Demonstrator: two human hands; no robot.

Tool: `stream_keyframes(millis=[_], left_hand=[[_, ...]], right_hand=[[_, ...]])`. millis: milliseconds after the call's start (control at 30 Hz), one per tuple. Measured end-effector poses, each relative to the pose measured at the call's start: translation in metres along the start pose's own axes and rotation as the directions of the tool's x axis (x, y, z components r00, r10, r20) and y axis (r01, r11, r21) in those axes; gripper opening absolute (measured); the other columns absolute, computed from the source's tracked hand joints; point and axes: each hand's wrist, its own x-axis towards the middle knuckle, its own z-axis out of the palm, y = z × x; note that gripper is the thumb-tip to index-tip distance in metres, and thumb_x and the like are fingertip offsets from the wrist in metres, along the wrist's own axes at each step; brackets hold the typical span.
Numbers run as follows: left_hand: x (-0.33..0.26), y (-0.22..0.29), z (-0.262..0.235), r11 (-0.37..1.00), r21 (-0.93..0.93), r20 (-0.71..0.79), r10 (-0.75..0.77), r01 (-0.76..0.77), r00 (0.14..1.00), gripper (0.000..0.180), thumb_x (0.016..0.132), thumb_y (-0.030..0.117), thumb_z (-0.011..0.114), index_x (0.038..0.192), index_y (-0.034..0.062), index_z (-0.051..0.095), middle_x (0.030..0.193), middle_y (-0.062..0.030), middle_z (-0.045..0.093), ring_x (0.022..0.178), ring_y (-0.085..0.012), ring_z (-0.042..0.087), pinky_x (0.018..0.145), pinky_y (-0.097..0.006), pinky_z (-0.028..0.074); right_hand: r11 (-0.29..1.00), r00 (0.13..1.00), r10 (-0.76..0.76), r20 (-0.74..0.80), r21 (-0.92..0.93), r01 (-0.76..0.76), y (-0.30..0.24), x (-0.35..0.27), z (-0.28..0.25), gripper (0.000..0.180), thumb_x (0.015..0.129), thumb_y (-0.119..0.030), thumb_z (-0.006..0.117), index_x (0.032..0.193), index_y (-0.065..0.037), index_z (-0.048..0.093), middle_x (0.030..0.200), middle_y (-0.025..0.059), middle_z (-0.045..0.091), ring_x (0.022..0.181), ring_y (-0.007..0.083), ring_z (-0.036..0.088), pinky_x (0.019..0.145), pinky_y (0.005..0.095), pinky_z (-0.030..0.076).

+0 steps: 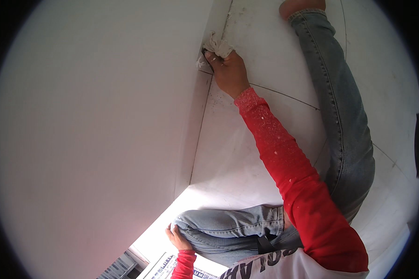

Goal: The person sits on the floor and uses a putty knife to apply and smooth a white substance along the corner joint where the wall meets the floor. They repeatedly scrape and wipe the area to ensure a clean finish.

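Note:
My right hand (228, 73), in a red sleeve speckled with pale dust, reaches to the foot of the white wall. It is closed on a crumpled off-white rag (218, 45), which bunches out beyond the fingers. A thin dark edge shows beside the thumb, against the wall; what it belongs to I cannot make out. White shreds hang at the wall close to the thumb. My left hand (178, 238) rests on my bent left knee, fingers laid over the denim and holding nothing.
The large white wall (93, 130) fills the left side, with a skirting strip (198, 107) along its base. Pale floor tiles (237, 139) with dark joints and specks lie beside it. My right leg (340, 107) stretches along the right. Printed boxes (160, 267) stand at the lower left.

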Motion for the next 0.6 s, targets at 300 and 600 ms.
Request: stream_keyframes(millis=[300, 600], left_hand=[[-0.001, -0.001, -0.001, 0.999, 0.009, -0.010, 0.032, -0.032, 0.999, 0.040, 0.099, 0.030, 0.051, 0.115, -0.0067, 0.054, 0.106, -0.0137, 0.056, 0.099, -0.0224, 0.053, 0.096, -0.034, 0.040], [0.000, 0.003, 0.000, 1.000, 0.012, -0.007, 0.010, -0.010, 1.000, 0.042, 0.099, 0.030, 0.050, 0.117, -0.0074, 0.054, 0.108, -0.0153, 0.055, 0.101, -0.0240, 0.053, 0.097, -0.036, 0.040]], right_hand=[[0.999, 0.999, 0.036, 0.004, -0.023, -0.036, -0.011, -0.003, 0.004, 0.022, 0.092, 0.001, 0.061, 0.113, -0.004, 0.066, 0.093, 0.0111, 0.068, 0.087, 0.0252, 0.064, 0.083, 0.0325, 0.050], [0.996, 0.997, 0.073, 0.010, -0.044, -0.073, -0.008, -0.007, 0.004, 0.026, 0.094, -0.001, 0.059, 0.118, -0.002, 0.066, 0.103, 0.0149, 0.070, 0.093, 0.0244, 0.066, 0.087, 0.0327, 0.051]])
